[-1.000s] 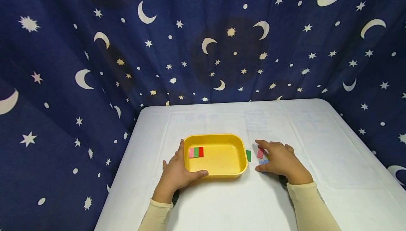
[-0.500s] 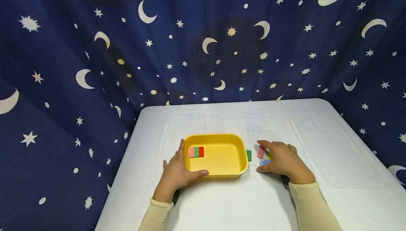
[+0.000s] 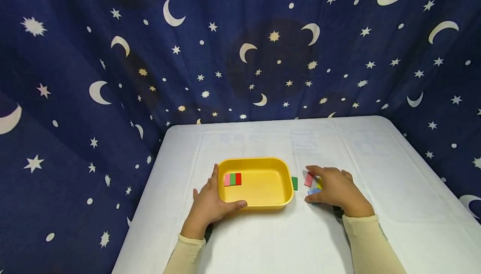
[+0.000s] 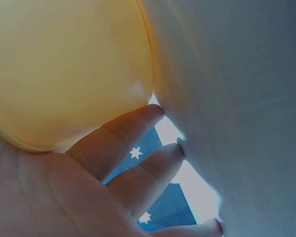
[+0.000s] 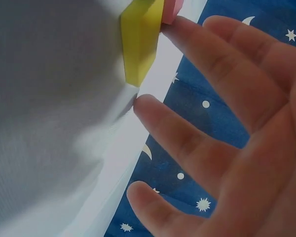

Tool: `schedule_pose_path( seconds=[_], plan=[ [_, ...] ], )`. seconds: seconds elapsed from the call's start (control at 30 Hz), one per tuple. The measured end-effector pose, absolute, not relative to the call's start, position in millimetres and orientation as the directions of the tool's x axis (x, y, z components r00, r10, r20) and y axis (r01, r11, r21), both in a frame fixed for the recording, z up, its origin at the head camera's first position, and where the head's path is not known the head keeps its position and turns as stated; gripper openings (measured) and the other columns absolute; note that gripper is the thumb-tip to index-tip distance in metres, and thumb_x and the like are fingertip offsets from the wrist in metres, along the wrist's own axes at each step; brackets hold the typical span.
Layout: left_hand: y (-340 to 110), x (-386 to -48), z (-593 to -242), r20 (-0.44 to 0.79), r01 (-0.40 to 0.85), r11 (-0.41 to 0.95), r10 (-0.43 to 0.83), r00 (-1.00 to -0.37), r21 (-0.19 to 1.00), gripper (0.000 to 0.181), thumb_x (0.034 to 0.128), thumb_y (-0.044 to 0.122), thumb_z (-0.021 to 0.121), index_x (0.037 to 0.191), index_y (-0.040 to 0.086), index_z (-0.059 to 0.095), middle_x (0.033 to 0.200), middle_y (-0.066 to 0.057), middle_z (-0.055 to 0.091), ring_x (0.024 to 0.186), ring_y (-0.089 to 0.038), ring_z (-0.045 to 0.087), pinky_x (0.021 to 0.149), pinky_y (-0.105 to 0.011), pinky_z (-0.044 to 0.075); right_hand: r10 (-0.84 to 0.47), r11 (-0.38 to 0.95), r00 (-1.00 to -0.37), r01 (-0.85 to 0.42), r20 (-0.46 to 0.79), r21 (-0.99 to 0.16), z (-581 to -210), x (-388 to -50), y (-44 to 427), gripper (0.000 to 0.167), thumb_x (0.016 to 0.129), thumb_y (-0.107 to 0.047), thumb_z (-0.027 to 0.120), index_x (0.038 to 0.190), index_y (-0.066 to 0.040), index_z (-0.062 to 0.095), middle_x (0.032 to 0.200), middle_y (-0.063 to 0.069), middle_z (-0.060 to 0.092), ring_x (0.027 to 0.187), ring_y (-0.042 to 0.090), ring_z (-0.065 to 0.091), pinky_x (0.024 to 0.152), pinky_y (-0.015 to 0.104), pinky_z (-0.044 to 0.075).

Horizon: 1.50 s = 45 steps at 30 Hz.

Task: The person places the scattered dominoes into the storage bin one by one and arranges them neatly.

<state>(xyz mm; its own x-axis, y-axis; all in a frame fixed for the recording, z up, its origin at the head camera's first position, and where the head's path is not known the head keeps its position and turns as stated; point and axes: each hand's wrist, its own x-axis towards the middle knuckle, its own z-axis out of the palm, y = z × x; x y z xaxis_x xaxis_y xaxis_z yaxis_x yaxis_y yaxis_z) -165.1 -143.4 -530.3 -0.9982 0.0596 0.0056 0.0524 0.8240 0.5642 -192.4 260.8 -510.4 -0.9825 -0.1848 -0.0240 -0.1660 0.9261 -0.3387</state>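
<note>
In the head view, my left hand (image 3: 210, 207) lies around the left near corner of a yellow tray (image 3: 263, 204), its thumb along the near rim. The left wrist view shows its straight fingers against the tray's outer wall. Inside the tray, a pink block (image 3: 227, 180), a green block (image 3: 233, 179) and a red block (image 3: 238, 178) stand side by side. My right hand (image 3: 336, 188) hovers with spread fingers over loose domino-shaped blocks: a pink-red block (image 3: 309, 179), blue blocks (image 3: 313, 191) and a yellow block (image 5: 139, 44). The palm partly hides them.
A dark green block (image 3: 294, 183) lies beside the tray's right wall. White cloth covers the table (image 3: 263, 244). A dark blue curtain (image 3: 225, 57) with moons and stars hangs behind and at both sides.
My right hand has shifted slightly to the right, uncovering more of the yellow block. My left hand, the tray and the blocks stay in place.
</note>
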Motion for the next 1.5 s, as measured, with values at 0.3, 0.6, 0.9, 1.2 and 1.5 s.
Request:
schedule_pose_path(
  seconds=[0.3,0.6,0.9,1.2,1.5],
  plan=[
    [-144.2,-166.1,-531.0,0.007,0.052,0.823,0.058,-0.998,0.566,0.157,0.0525,0.099,0.072,0.172,0.024,0.002,0.157,-0.016,0.051,0.145,-0.035,0.048,0.114,-0.082,0.012,-0.203,0.92,-0.976,-0.164,-0.074,-0.355,-504.2,-189.9,262.6,0.113,0.054,-0.056,0.103,0.152,-0.021,0.058,0.137,0.016,0.067,0.128,0.048,0.056,0.101,0.083,0.023],
    [-143.8,-166.4,-530.4,0.0,0.046,0.824,0.056,-0.998,0.564,0.158,0.0518,0.1,0.072,0.172,0.024,0.002,0.159,-0.014,0.049,0.146,-0.034,0.047,0.115,-0.081,0.011,-0.199,0.922,-0.979,-0.167,-0.055,-0.348,-507.5,-193.6,265.3,0.11,0.058,-0.053,0.103,0.152,-0.019,0.057,0.135,0.015,0.069,0.124,0.043,0.061,0.101,0.082,0.024],
    [-142.8,-165.3,-530.2,0.0,0.049,0.825,0.059,-0.998,0.563,0.157,0.054,0.095,0.076,0.172,0.023,0.002,0.159,-0.014,0.049,0.147,-0.034,0.047,0.115,-0.081,0.012,-0.198,0.925,-0.98,-0.176,-0.033,-0.338,-509.2,-196.1,265.9,0.102,0.064,-0.052,0.1,0.15,-0.015,0.059,0.131,0.009,0.072,0.117,0.039,0.065,0.096,0.076,0.033],
    [-142.5,-164.6,-529.3,-0.005,0.045,0.823,0.058,-0.998,0.566,0.158,0.0531,0.098,0.073,0.172,0.023,0.002,0.16,-0.013,0.048,0.148,-0.034,0.046,0.115,-0.081,0.011,-0.204,0.929,-0.979,-0.201,0.021,-0.312,-510.7,-195.4,267.6,0.103,0.065,-0.052,0.1,0.15,-0.014,0.057,0.138,0.017,0.068,0.122,0.043,0.063,0.089,0.07,0.042],
    [-142.6,-164.3,-529.1,0.001,0.049,0.826,0.059,-0.998,0.561,0.157,0.0531,0.098,0.073,0.172,0.024,0.002,0.161,-0.013,0.048,0.147,-0.034,0.046,0.115,-0.081,0.011,-0.223,0.919,-0.974,-0.227,0.051,-0.322,-511.6,-196.2,265.6,0.106,0.061,-0.047,0.103,0.151,-0.019,0.056,0.095,-0.003,0.067,0.096,0.028,0.056,0.085,0.06,0.043]
  ],
)
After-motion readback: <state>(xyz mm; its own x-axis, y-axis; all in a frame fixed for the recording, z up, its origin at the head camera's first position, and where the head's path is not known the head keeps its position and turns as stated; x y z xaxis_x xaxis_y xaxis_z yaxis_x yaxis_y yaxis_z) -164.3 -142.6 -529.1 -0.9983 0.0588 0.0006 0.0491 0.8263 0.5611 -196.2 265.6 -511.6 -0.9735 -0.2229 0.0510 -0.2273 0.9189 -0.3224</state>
